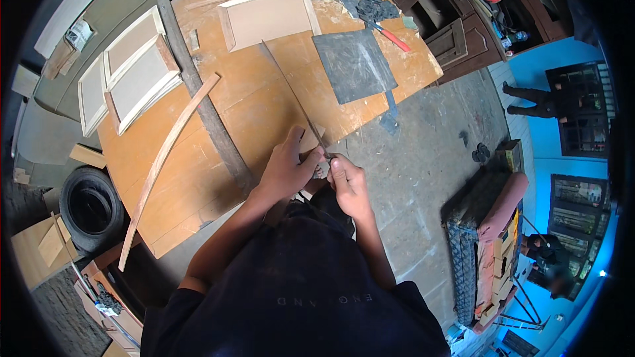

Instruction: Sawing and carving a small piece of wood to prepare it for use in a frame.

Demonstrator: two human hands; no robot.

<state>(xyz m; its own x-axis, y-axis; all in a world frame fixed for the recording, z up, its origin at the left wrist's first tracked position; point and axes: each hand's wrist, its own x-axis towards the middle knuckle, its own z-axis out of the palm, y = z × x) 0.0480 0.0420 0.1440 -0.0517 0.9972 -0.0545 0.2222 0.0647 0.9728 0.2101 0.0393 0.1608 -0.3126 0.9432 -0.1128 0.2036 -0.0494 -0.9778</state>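
Observation:
A long, thin, dark strip (291,89) slants over the wooden table from its far middle down to my hands at the near edge. Its near end is pinched between the thumb and fingers of my right hand (348,185). My left hand (291,164) is closed beside it, with fingertips at the strip close to the right hand. A small tan flat piece (313,137) shows just beyond the left fingers; whether they hold it, I cannot tell. Ahead lie a framed panel (270,18) and a dark square sheet (355,65).
On the table (245,86) lie a long bent wooden strip (165,139), a dark bar (202,96), several framed panels (135,69) and a red-handled tool (395,39). Tyres (92,208) stand at left. A rolled-arm sofa (486,251) and people (546,254) are at right.

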